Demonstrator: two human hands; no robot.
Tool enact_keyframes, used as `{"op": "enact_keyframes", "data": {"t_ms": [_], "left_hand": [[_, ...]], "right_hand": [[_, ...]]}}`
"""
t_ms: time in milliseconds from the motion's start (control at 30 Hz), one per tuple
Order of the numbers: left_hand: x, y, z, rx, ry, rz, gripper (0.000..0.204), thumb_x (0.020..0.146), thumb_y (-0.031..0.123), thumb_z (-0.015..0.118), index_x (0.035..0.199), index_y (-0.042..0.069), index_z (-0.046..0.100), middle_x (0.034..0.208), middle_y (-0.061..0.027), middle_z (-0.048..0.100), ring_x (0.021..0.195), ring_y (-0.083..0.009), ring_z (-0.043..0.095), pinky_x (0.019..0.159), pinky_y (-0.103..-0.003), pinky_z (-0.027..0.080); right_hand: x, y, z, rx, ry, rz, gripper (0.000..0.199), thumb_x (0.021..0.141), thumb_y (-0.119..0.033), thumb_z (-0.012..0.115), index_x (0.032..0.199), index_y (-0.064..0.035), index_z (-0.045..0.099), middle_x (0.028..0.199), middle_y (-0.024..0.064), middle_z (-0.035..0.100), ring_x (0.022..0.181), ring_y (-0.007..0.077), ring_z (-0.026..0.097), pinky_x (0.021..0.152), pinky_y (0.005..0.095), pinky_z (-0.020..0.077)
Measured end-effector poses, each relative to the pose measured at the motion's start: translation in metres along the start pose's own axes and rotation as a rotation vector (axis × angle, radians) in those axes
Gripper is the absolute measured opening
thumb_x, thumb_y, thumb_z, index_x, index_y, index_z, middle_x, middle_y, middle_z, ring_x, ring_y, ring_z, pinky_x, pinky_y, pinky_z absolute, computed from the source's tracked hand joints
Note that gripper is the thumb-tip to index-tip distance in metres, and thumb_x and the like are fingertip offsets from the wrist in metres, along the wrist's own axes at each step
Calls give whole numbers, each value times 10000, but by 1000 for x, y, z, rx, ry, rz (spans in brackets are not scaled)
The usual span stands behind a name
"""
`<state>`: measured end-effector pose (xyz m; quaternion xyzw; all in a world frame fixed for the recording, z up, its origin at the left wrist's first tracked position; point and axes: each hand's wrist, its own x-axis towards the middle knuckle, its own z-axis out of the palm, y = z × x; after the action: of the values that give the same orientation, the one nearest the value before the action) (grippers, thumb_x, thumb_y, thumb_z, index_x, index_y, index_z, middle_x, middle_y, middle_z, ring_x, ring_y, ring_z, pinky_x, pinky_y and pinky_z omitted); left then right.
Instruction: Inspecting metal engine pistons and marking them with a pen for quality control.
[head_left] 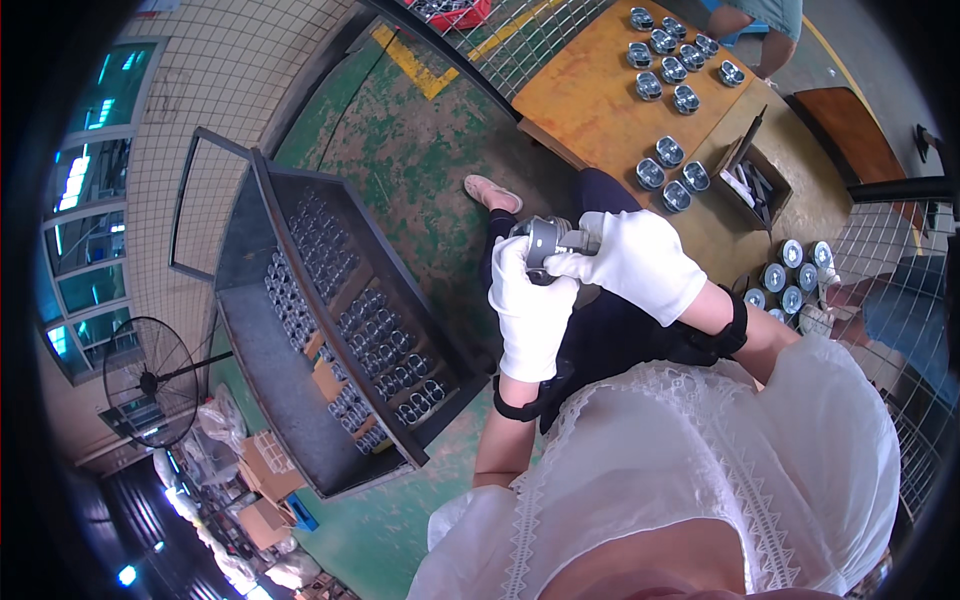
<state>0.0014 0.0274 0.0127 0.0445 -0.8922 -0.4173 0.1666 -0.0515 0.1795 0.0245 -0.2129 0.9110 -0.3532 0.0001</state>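
Note:
A metal engine piston with a dark patch on its side is held up in front of my lap. My left hand, in a white glove, wraps round it from below and the left. My right hand, also gloved in white, has its fingers closed against the piston's right side. A grey part shows between the piston and the right fingers; whether it belongs to the piston or is a separate tool I cannot tell.
Several pistons stand on the wooden table ahead on the right, near an open box of tools. More pistons stand at the right. To my left is a metal rack holding rows of pistons, with a fan beyond. A person's leg shows past the table.

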Motion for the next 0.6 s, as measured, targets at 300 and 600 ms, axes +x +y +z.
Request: {"op": "enact_keyframes", "data": {"t_ms": [300, 600], "left_hand": [[1, 1, 2, 8, 3, -3, 374, 698, 33, 693, 1038, 36, 537, 978, -139, 592, 855, -342, 646, 737, -412, 538], [-2, 4, -2, 52, 9, -9, 399, 706, 51, 713, 1081, 39, 578, 1056, -150, 643, 897, -350, 681, 811, -393, 541]], "right_hand": [[0, 3, 1, -16, 4, -14, 545, 794, -607, 697, 669, -79, 653, 504, 119, 570, 491, 291, 627, 463, 380, 470], [-4, 4, 6, -11, 49, -26, 505, 742, -605, 746, 708, -109, 656, 541, 101, 587, 509, 299, 625, 470, 373, 484]]}}
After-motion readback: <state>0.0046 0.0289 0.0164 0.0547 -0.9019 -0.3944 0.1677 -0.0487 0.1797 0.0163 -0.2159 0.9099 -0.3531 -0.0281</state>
